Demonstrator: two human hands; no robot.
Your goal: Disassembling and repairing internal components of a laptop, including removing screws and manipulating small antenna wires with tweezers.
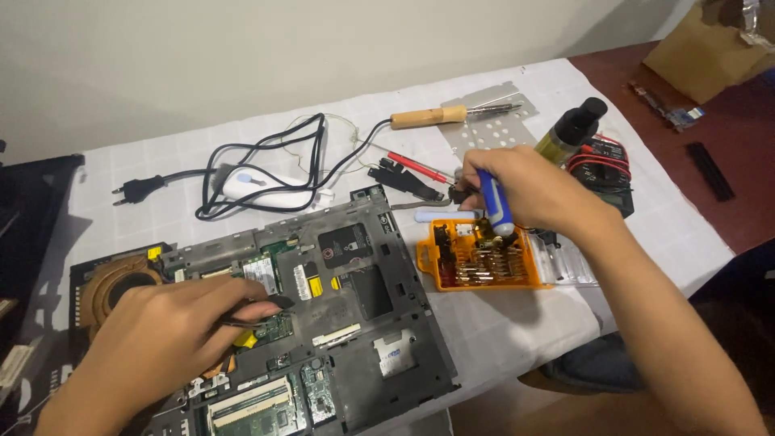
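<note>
White cloth covers the table [517, 323], with dark wood bare at its right end under a plain wall. Biggest on it is the opened laptop base [339, 323], its circuit boards exposed, the near-left corner running out of view and part of its board hidden under the left hand [161, 339]. That left hand pinches thin dark tweezers [262, 311] whose tips rest on the green board; what they touch is too small to tell. Right of the laptop sits an orange bit case [484, 258], holding rows of metal bits, its clear lid [569, 262] lying open beside it. Over the case the right hand [533, 190] is clenched around a blue and white screwdriver [494, 202], whose tip is hidden. Behind lie a black power cable [242, 161] and a wooden-handled soldering iron [444, 115]
</note>
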